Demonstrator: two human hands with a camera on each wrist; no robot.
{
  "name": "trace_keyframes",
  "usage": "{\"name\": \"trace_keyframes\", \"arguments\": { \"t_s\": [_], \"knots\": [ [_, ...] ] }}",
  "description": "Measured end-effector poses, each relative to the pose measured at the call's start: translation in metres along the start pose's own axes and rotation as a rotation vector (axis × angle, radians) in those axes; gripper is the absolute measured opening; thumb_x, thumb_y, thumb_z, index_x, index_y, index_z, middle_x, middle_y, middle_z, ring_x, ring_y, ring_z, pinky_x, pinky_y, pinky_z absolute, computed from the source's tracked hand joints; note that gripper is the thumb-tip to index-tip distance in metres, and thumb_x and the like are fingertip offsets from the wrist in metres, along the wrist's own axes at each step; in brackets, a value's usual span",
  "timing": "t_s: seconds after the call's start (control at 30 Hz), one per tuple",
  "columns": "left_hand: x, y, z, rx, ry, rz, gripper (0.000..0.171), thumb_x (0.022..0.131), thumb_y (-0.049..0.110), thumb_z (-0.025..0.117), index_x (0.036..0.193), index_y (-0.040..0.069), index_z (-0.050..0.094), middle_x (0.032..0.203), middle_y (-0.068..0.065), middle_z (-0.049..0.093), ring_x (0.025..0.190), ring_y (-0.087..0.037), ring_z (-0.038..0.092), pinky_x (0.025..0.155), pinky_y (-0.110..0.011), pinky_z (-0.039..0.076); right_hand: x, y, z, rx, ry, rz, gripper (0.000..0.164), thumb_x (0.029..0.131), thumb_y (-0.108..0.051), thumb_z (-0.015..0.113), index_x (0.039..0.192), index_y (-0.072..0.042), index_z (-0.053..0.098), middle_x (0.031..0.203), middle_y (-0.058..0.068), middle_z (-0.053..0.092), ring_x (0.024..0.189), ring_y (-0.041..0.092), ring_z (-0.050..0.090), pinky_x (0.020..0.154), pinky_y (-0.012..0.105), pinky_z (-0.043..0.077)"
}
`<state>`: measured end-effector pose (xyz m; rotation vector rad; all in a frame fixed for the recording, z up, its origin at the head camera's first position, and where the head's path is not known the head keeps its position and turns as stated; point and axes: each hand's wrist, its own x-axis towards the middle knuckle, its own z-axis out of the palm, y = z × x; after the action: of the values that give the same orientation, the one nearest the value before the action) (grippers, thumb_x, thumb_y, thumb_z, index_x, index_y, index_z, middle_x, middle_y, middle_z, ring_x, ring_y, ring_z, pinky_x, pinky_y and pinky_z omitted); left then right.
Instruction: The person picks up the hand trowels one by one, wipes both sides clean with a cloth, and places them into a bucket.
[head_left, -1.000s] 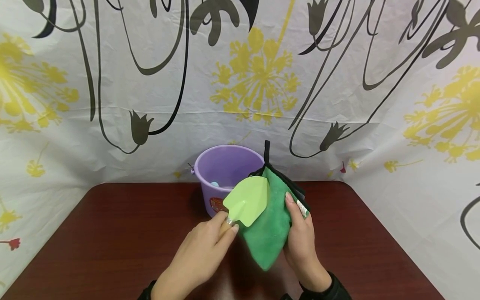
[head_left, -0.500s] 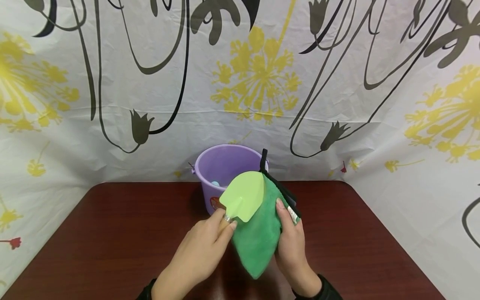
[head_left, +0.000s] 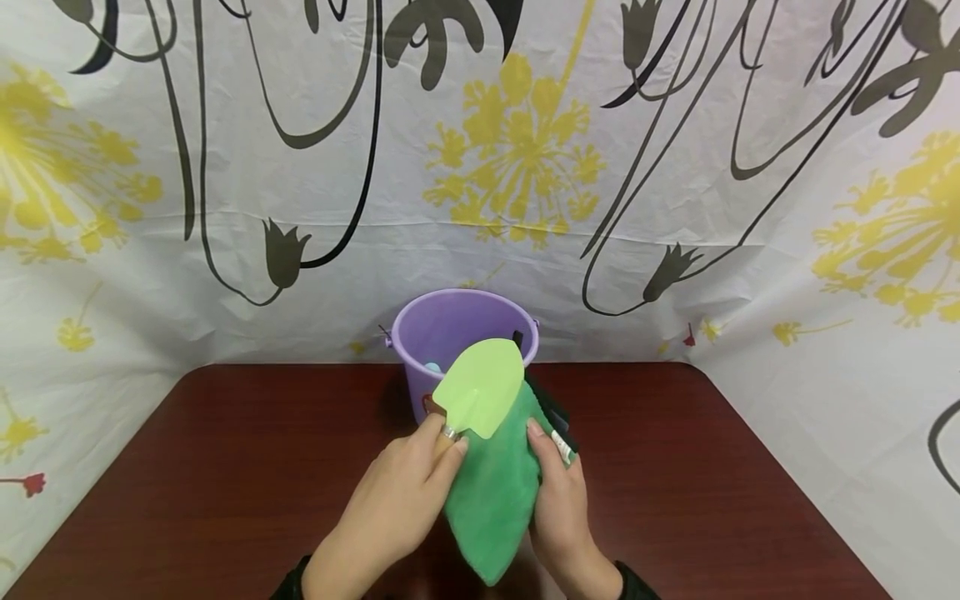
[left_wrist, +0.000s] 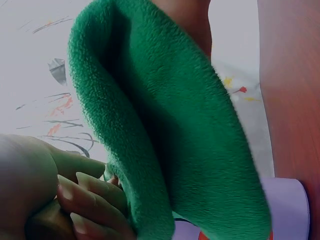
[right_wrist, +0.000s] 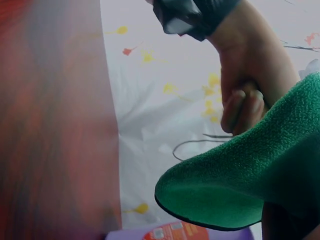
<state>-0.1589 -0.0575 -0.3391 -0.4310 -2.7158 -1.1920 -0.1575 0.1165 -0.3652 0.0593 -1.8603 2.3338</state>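
Observation:
In the head view my left hand [head_left: 390, 500] grips the wooden handle of a small trowel [head_left: 480, 387], its light green blade pointing up and away from me. My right hand [head_left: 561, 508] holds a green towel [head_left: 491, 508], thumb on top of the fabric, close behind the blade. Black trim, a loop and a white label show along the towel's right side. The left wrist view has the folded towel [left_wrist: 185, 115] hanging beside my left hand's curled fingers [left_wrist: 95, 200]. From the right wrist, the towel [right_wrist: 235, 170] spreads below the left hand.
A purple bucket [head_left: 416, 379] stands at the back of the dark red-brown table [head_left: 247, 467], partly behind the trowel. A small pale blue thing [head_left: 432, 367] lies inside it. Behind hangs a white patterned cloth [head_left: 337, 192] with yellow and grey flowers.
My right hand and the towel have moved left and toward me, uncovering the bucket's right rim. The trowel has shifted slightly left and up; the bucket has stayed in place.

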Motion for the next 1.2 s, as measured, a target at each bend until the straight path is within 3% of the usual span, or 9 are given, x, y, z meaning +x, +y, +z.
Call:
{"name": "trace_keyframes", "arguments": {
  "t_s": [0.27, 0.63, 0.97, 1.2],
  "knots": [
    [0.000, -0.001, -0.001, 0.020, 0.001, -0.015, 0.018, 0.103, 0.034, 0.057, 0.096, 0.018, 0.051, 0.062, 0.005, 0.035, 0.057, -0.009, 0.044, 0.055, -0.025, 0.038, -0.005, 0.004, 0.004, -0.019, -0.035, 0.025, 0.043, 0.106, -0.039, 0.048, 0.130, -0.004, 0.057, 0.108, 0.001, 0.070, 0.096, 0.016, 0.071, 0.085, 0.035, 0.059],
    [-0.001, 0.000, 0.003, -0.011, -0.010, -0.008, 0.023, 0.104, 0.038, 0.054, 0.094, 0.018, 0.048, 0.063, 0.006, 0.036, 0.057, -0.008, 0.042, 0.054, -0.024, 0.037, 0.001, -0.004, -0.004, -0.027, -0.030, -0.014, 0.039, 0.107, -0.037, 0.047, 0.130, -0.007, 0.057, 0.109, 0.000, 0.069, 0.097, 0.014, 0.070, 0.085, 0.033, 0.058],
    [-0.002, -0.002, 0.006, -0.012, -0.018, 0.013, 0.022, 0.104, 0.039, 0.054, 0.098, 0.018, 0.049, 0.064, 0.007, 0.034, 0.057, -0.007, 0.041, 0.054, -0.024, 0.037, 0.005, -0.010, -0.008, -0.039, -0.001, -0.040, 0.038, 0.107, -0.038, 0.047, 0.125, -0.007, 0.060, 0.107, 0.001, 0.070, 0.096, 0.015, 0.070, 0.086, 0.033, 0.058],
    [-0.003, -0.002, 0.007, -0.008, -0.025, 0.020, 0.023, 0.104, 0.038, 0.054, 0.094, 0.018, 0.048, 0.063, 0.008, 0.032, 0.058, -0.006, 0.040, 0.055, -0.024, 0.036, 0.010, -0.014, -0.013, -0.043, 0.040, -0.047, 0.037, 0.107, -0.038, 0.047, 0.126, -0.008, 0.059, 0.114, -0.001, 0.069, 0.104, 0.012, 0.069, 0.092, 0.029, 0.056]
  ]
}}
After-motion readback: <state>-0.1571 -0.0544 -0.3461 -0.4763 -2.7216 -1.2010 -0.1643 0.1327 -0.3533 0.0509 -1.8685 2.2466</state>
